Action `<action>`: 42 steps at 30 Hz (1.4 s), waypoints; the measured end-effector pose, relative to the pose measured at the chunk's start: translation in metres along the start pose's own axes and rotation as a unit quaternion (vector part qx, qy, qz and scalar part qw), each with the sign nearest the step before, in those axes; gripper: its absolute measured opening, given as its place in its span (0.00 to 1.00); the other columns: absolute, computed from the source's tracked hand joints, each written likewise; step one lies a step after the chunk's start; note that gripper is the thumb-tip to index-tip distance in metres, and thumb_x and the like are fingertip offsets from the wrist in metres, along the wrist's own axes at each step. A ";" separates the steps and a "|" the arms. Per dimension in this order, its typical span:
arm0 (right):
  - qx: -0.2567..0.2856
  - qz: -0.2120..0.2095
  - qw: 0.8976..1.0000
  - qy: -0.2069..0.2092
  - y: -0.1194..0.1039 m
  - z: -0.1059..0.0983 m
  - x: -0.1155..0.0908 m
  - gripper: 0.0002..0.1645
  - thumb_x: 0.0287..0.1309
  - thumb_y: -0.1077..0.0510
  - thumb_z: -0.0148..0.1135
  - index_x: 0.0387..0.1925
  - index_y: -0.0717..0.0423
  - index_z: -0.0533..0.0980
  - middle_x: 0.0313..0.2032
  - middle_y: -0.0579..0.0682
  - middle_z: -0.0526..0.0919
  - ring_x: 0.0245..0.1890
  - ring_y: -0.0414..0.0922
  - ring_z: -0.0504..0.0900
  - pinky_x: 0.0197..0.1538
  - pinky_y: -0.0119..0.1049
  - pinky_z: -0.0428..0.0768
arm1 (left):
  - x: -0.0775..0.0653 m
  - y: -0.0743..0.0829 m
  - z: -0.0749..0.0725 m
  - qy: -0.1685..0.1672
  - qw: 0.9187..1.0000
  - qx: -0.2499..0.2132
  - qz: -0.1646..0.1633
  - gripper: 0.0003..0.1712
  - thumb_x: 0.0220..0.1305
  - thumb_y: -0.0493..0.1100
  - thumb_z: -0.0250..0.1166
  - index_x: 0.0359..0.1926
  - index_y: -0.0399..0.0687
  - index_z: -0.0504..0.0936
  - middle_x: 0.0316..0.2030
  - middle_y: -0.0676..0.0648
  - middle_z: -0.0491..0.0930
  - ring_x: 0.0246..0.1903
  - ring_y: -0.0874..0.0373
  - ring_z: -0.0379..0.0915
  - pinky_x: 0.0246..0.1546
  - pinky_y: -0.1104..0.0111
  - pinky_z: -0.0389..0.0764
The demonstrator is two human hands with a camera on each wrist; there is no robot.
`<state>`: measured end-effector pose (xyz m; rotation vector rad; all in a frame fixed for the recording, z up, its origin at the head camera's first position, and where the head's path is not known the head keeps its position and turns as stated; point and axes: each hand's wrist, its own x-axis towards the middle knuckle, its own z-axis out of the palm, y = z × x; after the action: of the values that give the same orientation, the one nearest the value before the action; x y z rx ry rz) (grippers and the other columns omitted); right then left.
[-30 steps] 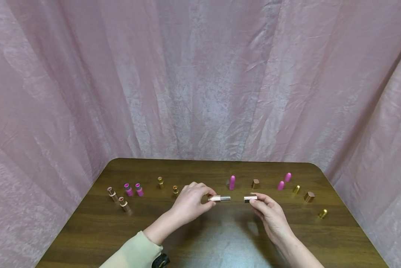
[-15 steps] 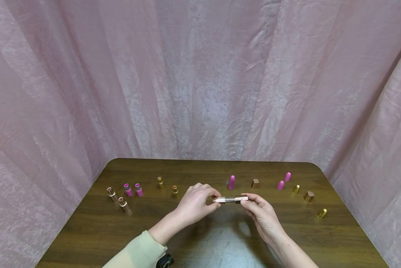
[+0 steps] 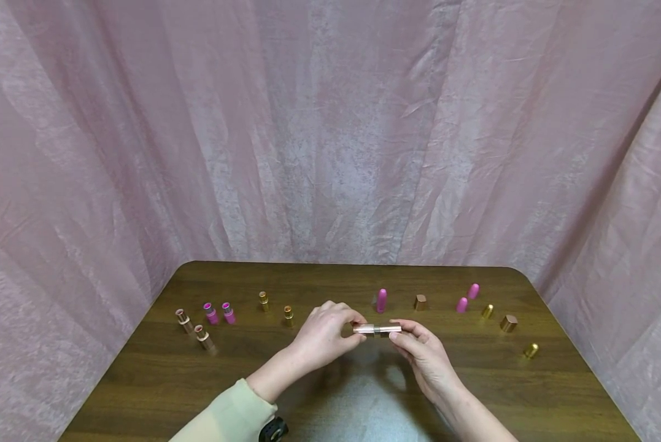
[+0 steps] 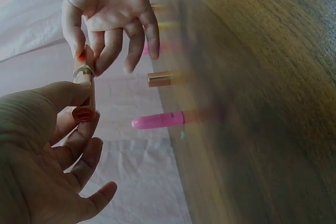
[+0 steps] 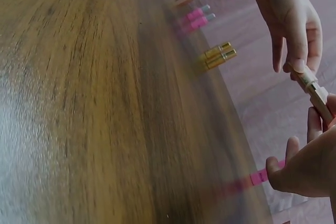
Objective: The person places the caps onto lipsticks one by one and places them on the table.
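Note:
Over the middle of the table, my left hand [image 3: 327, 334] pinches a rose-gold lipstick tube [image 3: 365, 329] between thumb and fingers. My right hand [image 3: 426, 356] pinches a matching lipstick cap [image 3: 393, 329] by its outer end. Tube and cap lie level in one line, the cap partly over the tube's inner sleeve. A narrow metal band still shows between them, also seen on the tube [image 5: 304, 78] in the right wrist view. In the left wrist view, the lower fingers of both hands are spread away from the lipstick.
A pink lipstick [image 3: 382, 301] stands upright behind the hands. On the left of the wooden table [image 3: 142, 380] stand uncapped tubes: rose-gold [image 3: 204, 337], pink [image 3: 211, 314] and gold [image 3: 264, 301]. To the right stand several caps: brown [image 3: 509, 323], pink [image 3: 462, 305], gold [image 3: 531, 351]. A pink curtain [image 3: 330, 135] hangs behind.
My right hand has moved left, bringing the cap from apart from the tube to over most of its metal sleeve. My left hand has shifted slightly right with the tube.

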<state>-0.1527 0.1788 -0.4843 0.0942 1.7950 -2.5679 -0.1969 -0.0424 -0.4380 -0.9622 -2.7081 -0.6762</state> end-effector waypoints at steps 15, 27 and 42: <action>-0.001 -0.004 1.000 -0.007 0.006 0.005 0.001 0.21 0.58 0.70 0.67 0.54 0.69 0.76 0.40 0.48 0.85 0.41 0.38 0.82 0.49 0.31 0.79 | 0.000 0.002 0.002 -0.005 1.000 -0.010 0.002 0.07 0.60 0.52 0.74 0.40 0.64 0.87 0.38 0.64 0.82 0.41 0.63 0.72 0.46 0.63 0.73; -0.059 -0.009 0.998 -0.002 0.011 0.006 0.002 0.24 0.57 0.69 0.70 0.55 0.73 0.76 0.40 0.50 0.85 0.43 0.41 0.83 0.53 0.34 0.75 | -0.003 0.000 0.013 -0.047 0.999 -0.005 -0.007 0.08 0.59 0.54 0.75 0.37 0.64 0.86 0.31 0.66 0.78 0.35 0.65 0.69 0.40 0.65 0.72; -0.162 -0.040 0.986 -0.019 0.008 0.001 0.003 0.20 0.61 0.65 0.70 0.55 0.64 0.81 0.51 0.56 0.86 0.51 0.42 0.82 0.53 0.30 0.78 | 0.008 -0.014 0.036 -0.056 0.998 -0.005 0.001 0.09 0.59 0.51 0.76 0.41 0.63 0.87 0.31 0.67 0.83 0.34 0.65 0.74 0.42 0.61 0.75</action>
<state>-0.1549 0.1755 -0.4914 -0.0281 2.2141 -2.2667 -0.2123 -0.0305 -0.4718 -1.0345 -2.8030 -0.6559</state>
